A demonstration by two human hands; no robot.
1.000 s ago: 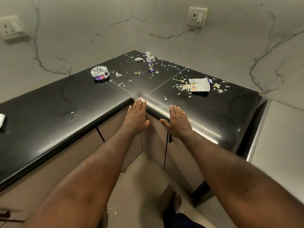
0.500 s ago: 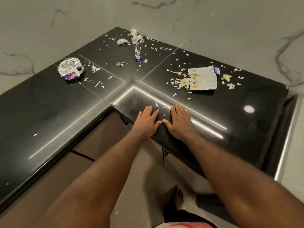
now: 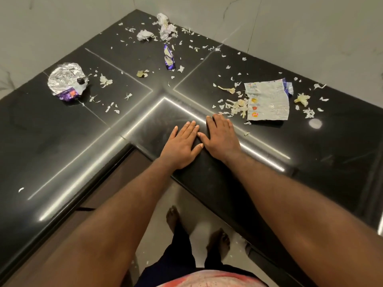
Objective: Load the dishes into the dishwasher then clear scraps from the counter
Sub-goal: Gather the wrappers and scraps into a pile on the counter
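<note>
Nearest the viewer, bare feet (image 3: 173, 218) stand on a pale floor (image 3: 199, 204) where a few white flakes lie. The likely slip is here: if scraps are dragged toward the inner edge of the black L-shaped counter (image 3: 62, 141), they could spill over it and land around the feet. The flakes look thin and light, so a quick sweep may scatter them or leave them stuck to the palms. The flat wrapper (image 3: 268, 102) could slide over the peelings (image 3: 236, 105) rather than carry them along. The foil wrapper (image 3: 65, 81), well off to the left, lies outside the span of both hands and is easily missed. So is the far litter: a purple wrapper (image 3: 169, 59) and crumpled paper (image 3: 165, 25) near the wall corner, which calls for a long reach.

Both forearms stretch forward over the counter edge. The left hand (image 3: 181, 147) and the right hand (image 3: 222, 139) lie palm down on the glossy surface, side by side. Their fingers are straight and held close together, the thumbs almost meeting, and they grip nothing. The right fingertips (image 3: 215, 118) sit just beside the nearest peelings. No dishes or dishwasher are in view.
</note>
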